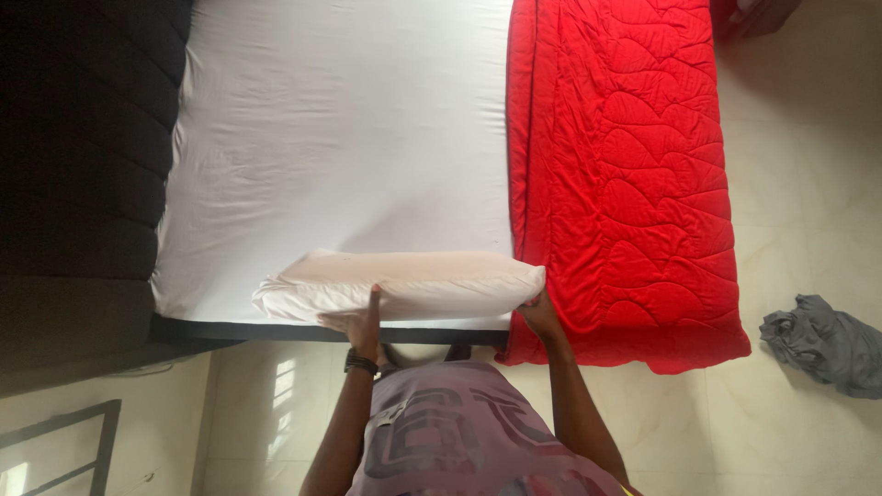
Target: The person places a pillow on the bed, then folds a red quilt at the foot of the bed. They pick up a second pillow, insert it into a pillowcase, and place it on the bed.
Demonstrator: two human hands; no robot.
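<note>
- A bed fills most of the view from above, covered in a fitted white sheet [340, 138] that is smooth with a few light creases.
- A dark padded headboard [83, 165] runs down the left edge of the view, touching the sheet's side.
- A bright red quilt [634, 174], stitched in leaf-like shapes, is folded back over the right part of the bed and hangs at its near corner.
- Pale tiled floor [808, 184] lies to the right of the bed and below it.
- A white pillow [404, 285] lies lengthwise along the near edge of the bed, on the sheet, its right end just meeting the red quilt.
- The person stands at the near edge of the bed, in a mauve shirt with a dark printed pattern [459, 432].
- A crumpled grey cloth [822, 344] lies on the floor at the right, well apart from the bed.
- The left hand [358, 321] grasps the pillow's near long edge, fingers spread against it, with a dark wristband [361, 364] on the wrist.
- The right hand [540, 312] grips the pillow's right end, beside the quilt.
</note>
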